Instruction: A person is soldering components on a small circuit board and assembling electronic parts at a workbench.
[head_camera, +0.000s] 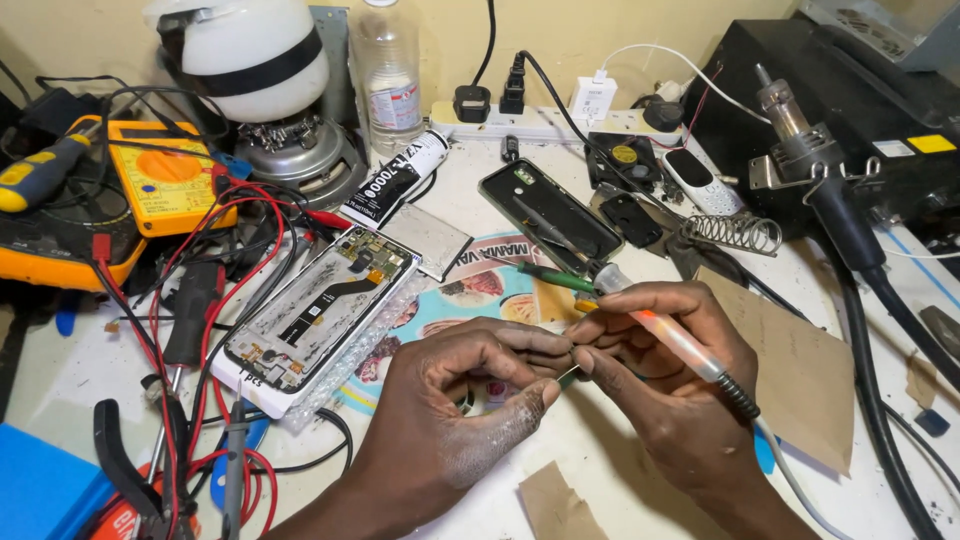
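Both arms are bare, with no sleeves, watch, rings or gloves to see. The left hand (465, 385) has pale, dusty powder on the thumb side and wrist. The right hand (665, 365) looks clean, with short nails.

At the back of your tabletop (620, 480) stands a clear bottle's white-and-red label (395, 103); beside it lies a black-and-white glue tube (396, 180). A colourful printed sheet (470, 290) lies at the centre.
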